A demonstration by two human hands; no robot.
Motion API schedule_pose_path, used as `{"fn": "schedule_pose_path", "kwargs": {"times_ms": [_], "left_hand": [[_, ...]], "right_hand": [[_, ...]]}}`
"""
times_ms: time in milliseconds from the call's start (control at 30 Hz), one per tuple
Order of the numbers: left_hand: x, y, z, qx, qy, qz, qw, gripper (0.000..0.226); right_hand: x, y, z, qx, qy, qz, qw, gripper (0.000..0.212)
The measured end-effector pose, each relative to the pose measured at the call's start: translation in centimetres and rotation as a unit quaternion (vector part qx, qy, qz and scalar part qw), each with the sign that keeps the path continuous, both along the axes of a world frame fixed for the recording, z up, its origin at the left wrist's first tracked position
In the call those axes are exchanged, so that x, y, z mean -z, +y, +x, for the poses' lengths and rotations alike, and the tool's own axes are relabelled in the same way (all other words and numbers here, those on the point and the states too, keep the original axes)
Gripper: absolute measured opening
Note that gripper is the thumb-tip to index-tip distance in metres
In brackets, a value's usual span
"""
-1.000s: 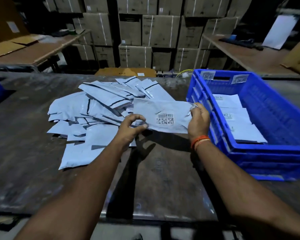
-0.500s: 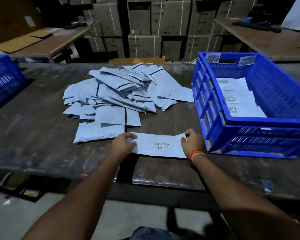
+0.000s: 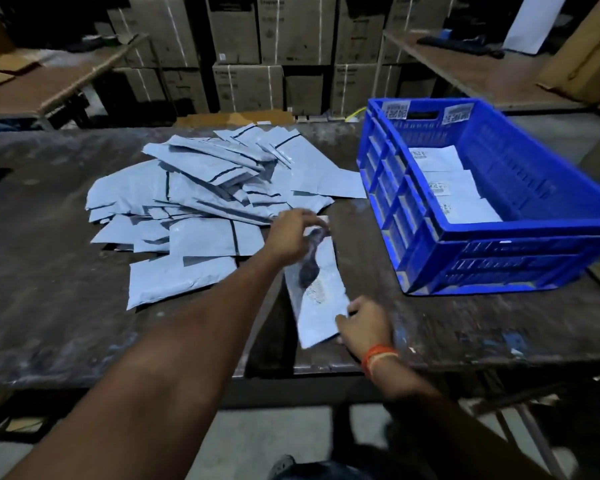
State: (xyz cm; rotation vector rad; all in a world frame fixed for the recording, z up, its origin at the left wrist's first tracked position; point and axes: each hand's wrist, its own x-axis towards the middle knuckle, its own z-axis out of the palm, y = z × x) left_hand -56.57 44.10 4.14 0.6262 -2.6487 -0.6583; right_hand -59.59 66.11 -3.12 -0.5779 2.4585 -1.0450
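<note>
Mailer [image 3: 323, 318], worn table [image 3: 49, 306], stacked cartons [image 3: 246, 86]

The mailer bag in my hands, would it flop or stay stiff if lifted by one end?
Probably floppy: the mailer bag looks thin and creased between the left hand and right hand. Likely light, since fingertip pinches carry it. Its smooth-looking skin may slip, as the pile lies splayed.

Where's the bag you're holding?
Head view, centre: the grey plastic mailer bag is held between the bag pile, left, and blue plastic crate, right.
</note>
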Motion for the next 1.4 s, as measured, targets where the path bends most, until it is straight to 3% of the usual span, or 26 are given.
{"fn": "schedule_pose_path", "kwargs": {"times_ms": [67,167,333,433,500,567,733,867,933,1000,1100,1167,1267,1400], "left_hand": [[-0.9,0.5,-2.1,0.008,0.033,-0.027,0.999,0.049],[0.0,0.8,-2.0,-0.073,0.068,0.011,0.995,0.052],[3.5,1.6,2.9,-0.162,-0.044,0.035,0.985,0.033],[4.9,3.1,5.1,-0.171,-0.150,0.021,0.974,0.063],[5.6,3.9,5.7,-0.151,-0.198,0.005,0.968,0.074],[5.9,3.7,5.9,-0.129,-0.203,-0.003,0.971,0.071],[7.0,1.7,6.1,0.065,-0.125,-0.010,0.990,0.052],[6.9,1.9,7.3,0.175,-0.089,0.014,0.980,0.056],[7.3,2.3,7.9,0.133,-0.058,0.030,0.989,0.055],[7.9,2.9,8.0,0.017,-0.027,-0.008,0.999,0.052],[7.6,4.1,7.1,-0.124,-0.043,-0.044,0.990,0.053],[7.3,5.0,6.3,-0.143,-0.064,-0.047,0.986,0.054],[8.1,6.3,5.5,-0.131,-0.106,-0.025,0.985,0.057],[9.7,6.6,6.1,-0.109,-0.155,-0.071,0.979,0.060]], "right_hand": [[1.0,-0.5,2.5,-0.042,-0.025,-0.010,0.999,0.037],[1.4,-1.0,5.3,-0.103,-0.088,-0.024,0.991,0.041],[0.2,-1.9,2.9,-0.086,-0.011,-0.030,0.996,0.025],[-0.8,-3.2,0.2,-0.054,0.034,-0.019,0.998,0.015],[-1.2,-4.1,-1.1,-0.042,0.040,-0.009,0.998,0.016],[-1.3,-4.6,-1.9,-0.033,0.032,-0.019,0.999,0.016],[-1.2,-4.1,-3.2,-0.013,0.043,-0.044,0.998,0.019],[-1.2,-3.4,-4.2,-0.007,0.093,-0.061,0.994,0.013],[-0.9,-3.2,-4.5,-0.014,0.130,-0.066,0.989,0.011],[-0.5,-3.3,-4.8,-0.040,0.188,-0.081,0.978,0.019],[0.3,-4.1,-4.9,-0.125,0.276,-0.049,0.952,0.050],[0.4,-4.9,-4.9,-0.182,0.296,0.020,0.937,0.064],[0.4,-5.8,-4.4,-0.254,0.299,0.126,0.911,0.064],[1.3,-5.2,-4.5,-0.266,0.319,0.200,0.887,0.070]]}}
